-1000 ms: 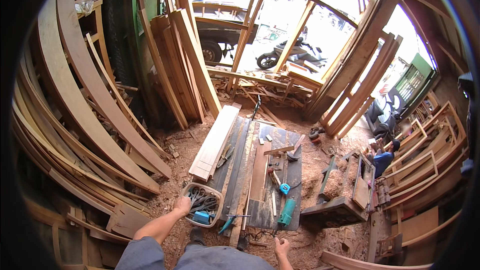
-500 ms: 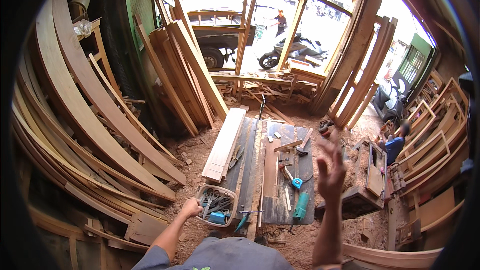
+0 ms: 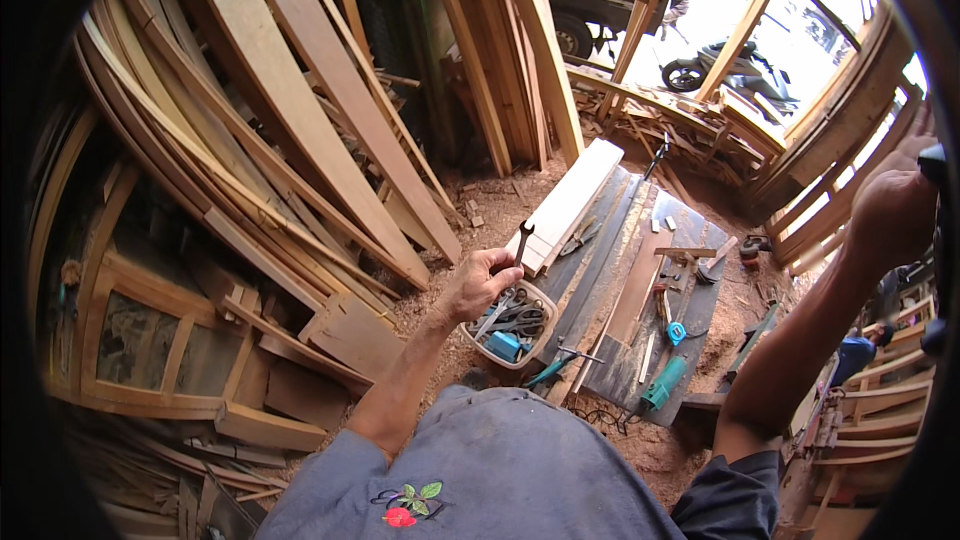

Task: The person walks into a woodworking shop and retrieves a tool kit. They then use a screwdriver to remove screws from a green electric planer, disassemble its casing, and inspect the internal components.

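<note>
Wrench (image 3: 523,244), gripped nearly upright in the left hand (image 3: 480,286) near a crowded tub (image 3: 484,349); right hand (image 3: 893,205) raised, its grasp unclear from here. Bench (image 3: 612,374) alongside bears tape measure (image 3: 676,332); planks (image 3: 289,90) crowd the left.

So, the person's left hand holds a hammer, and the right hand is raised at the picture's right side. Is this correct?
The tool is wrong: the head view shows the left hand holding an open-ended wrench. The right hand is indeed raised at the picture's right side.
</note>
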The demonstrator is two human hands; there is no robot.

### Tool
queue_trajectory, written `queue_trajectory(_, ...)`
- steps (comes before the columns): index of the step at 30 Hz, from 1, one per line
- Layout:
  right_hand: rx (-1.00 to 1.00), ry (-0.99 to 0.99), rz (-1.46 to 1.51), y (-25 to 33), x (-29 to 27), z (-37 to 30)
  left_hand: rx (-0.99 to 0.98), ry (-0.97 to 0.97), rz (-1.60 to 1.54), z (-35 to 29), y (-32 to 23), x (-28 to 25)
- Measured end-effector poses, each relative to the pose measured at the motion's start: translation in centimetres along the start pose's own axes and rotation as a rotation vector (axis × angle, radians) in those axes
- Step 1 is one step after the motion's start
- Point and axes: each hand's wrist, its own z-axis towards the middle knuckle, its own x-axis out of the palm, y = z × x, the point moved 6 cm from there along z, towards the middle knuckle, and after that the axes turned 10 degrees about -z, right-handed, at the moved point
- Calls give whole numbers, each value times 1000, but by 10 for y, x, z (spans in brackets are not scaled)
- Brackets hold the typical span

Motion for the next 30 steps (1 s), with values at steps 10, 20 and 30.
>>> queue_trajectory(10, 838, 1605, 1431, 281, 19, -288, 113, -4, -274, -8, -19, 1)
queue_trajectory(20, 1273, 1350, 1247, 246, -7, -341, -409, -65, 114, 9, 142, -39)
queue_trajectory(30, 1529, 1226, 891, 189, -95, -370, -590, 159, 672, -14, 316, 8)
